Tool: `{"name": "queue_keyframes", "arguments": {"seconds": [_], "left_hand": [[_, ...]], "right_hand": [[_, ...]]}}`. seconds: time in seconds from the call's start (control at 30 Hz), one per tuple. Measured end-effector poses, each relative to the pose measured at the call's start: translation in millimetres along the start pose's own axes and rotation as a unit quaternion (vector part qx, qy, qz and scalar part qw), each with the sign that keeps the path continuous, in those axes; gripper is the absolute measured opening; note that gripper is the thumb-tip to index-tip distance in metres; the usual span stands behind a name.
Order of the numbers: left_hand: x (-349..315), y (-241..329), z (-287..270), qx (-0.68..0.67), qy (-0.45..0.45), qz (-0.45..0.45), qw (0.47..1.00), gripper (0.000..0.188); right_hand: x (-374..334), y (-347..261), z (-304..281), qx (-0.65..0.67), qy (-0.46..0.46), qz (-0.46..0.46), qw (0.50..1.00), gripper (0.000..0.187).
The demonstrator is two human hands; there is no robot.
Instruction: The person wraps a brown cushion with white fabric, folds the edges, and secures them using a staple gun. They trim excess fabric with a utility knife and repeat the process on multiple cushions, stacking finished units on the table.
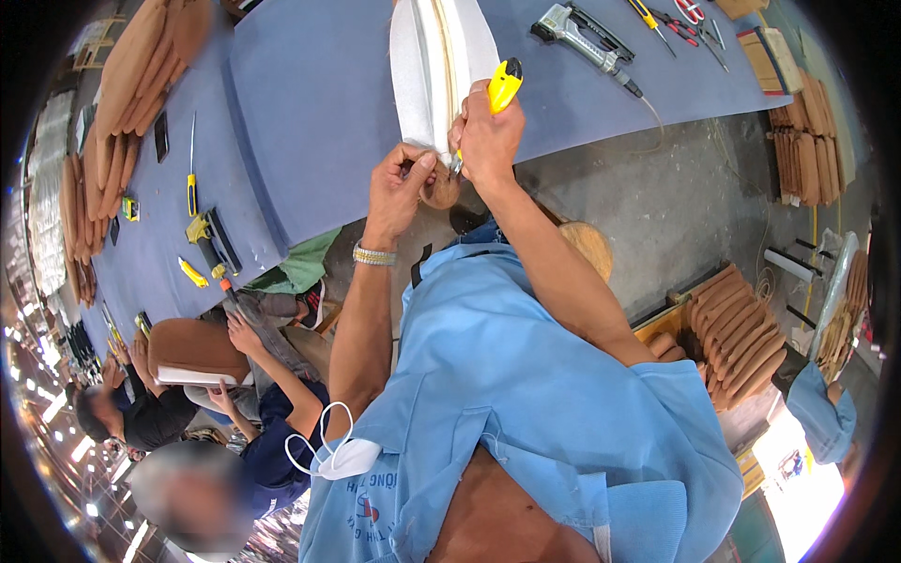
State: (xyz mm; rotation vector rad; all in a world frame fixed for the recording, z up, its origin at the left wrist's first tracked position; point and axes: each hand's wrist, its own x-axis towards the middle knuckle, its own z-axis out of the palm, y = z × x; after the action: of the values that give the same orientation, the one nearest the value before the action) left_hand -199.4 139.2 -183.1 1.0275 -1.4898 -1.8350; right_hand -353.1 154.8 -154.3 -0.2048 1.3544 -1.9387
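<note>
— What is each hand on?

— The right hand (488,141) is clamped around a yellow knife (505,83), the handle sticking up toward twelve o'clock and the tip down at the near end of a white panel (422,66). The left hand (399,183) pinches that same end, fingers closed on it, at about nine o'clock from the right.

— And the panel itself?

— Long and narrow, with a pale wooden strip along its middle, running from the hands out over the blue desk (319,103) toward twelve o'clock. It looks padded outside and stiff within, so I judge it light but awkward by its length. The covering seems soft and easily nicked.

— Where would you grip it?

— At the end, close to the blade, as the left hand does, thumb clear of the edge. The knife handle is smooth plastic; a full fist suits it.

— Anything near?

— A grey nail gun (582,36) at one o'clock, and stacked brown boards (737,328) at four o'clock.
</note>
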Motion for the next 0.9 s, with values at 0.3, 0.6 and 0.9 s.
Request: {"name": "queue_keyframes", "arguments": {"seconds": [0.3, 0.6, 0.9], "left_hand": [[3, -10, -12, -0.214, -0.019, -0.032, 0.976, 0.012], [-2, -12, -26, -0.236, -0.012, -0.024, 0.971, 0.012], [-7, -14, -20, -0.272, 0.002, -0.009, 0.962, 0.009]], "right_hand": [[19, 4, -2, 0.077, -0.011, 0.075, 0.994, 0.012], [-1, 2, 16, 0.040, -0.078, 0.043, 0.995, 0.012], [-5, 9, 16, 0.020, -0.087, 0.030, 0.996, 0.011]]}}
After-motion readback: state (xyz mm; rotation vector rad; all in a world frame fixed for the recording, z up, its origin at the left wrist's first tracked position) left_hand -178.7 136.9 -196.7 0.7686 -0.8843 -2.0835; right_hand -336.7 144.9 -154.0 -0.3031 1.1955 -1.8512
